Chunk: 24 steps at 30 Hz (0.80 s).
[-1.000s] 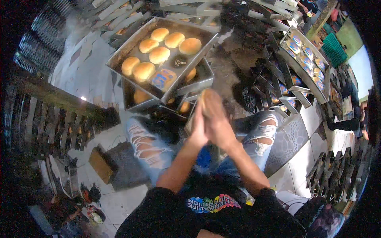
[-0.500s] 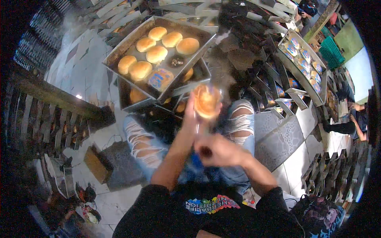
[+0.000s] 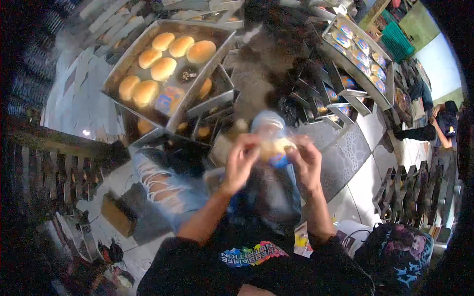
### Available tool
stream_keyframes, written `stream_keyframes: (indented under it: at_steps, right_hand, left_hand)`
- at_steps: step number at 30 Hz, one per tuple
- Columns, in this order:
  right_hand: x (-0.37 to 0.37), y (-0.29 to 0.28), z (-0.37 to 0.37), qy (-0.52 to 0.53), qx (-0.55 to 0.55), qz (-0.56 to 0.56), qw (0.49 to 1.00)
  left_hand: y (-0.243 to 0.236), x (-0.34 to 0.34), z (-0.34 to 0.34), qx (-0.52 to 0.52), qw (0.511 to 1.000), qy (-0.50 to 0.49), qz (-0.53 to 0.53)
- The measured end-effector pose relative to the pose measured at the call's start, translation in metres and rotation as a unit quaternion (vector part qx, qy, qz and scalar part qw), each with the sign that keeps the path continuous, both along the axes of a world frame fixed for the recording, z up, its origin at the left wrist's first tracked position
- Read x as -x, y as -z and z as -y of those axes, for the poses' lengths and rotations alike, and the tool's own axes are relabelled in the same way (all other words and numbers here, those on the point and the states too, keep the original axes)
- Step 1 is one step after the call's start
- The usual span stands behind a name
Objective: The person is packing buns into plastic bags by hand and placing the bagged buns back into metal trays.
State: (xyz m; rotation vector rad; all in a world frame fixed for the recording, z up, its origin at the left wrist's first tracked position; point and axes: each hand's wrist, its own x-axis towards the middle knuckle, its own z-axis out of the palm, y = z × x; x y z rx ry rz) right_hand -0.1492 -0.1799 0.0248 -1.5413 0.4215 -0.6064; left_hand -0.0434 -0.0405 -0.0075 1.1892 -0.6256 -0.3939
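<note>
My left hand (image 3: 241, 163) and my right hand (image 3: 307, 160) pinch a thin clear plastic bag (image 3: 271, 136) from either side, above my lap. A pale golden bun (image 3: 270, 148) sits inside it, with a blue printed patch at its lower part. The bag's edges are blurred. Beyond my hands, up and to the left, a metal baking tray (image 3: 136, 111) holds several plain golden buns (image 3: 163, 68) and one wrapped bun (image 3: 169, 100). It rests on more stacked trays (image 3: 207, 101) with buns in them.
At upper right, a tilted tray (image 3: 387, 101) of several wrapped buns tops more stacked trays (image 3: 340, 106). A co-worker (image 3: 444, 128) sits at far right. A green crate (image 3: 397, 37) stands behind. A cardboard piece (image 3: 117, 214) lies left, a dark backpack (image 3: 395, 254) at lower right.
My hands have moved apart, from being close around the bun to either side of the bag. The bun has turned, showing the blue print. The surroundings have shifted in the view.
</note>
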Motion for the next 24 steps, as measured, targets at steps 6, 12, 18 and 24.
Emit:
stream_keyframes:
  at_steps: [6,12,18,24]
  right_hand:
    - [0.002,-0.019,0.006,0.019,0.159,0.026,0.987]
    - [0.012,-0.022,0.022,-0.043,-0.062,-0.001,0.997]
    - [0.022,-0.035,0.021,0.024,0.088,0.016,0.996]
    - [-0.011,-0.044,0.022,0.124,0.122,-0.052,0.983]
  left_hand:
    - [-0.014,-0.023,0.012,-0.043,0.998,0.024,0.045]
    - [-0.03,-0.034,0.013,-0.026,0.997,0.079,0.008]
    - [-0.034,-0.038,-0.006,-0.025,0.999,0.034,-0.011]
    - [-0.055,-0.029,0.022,-0.132,0.983,-0.063,0.108]
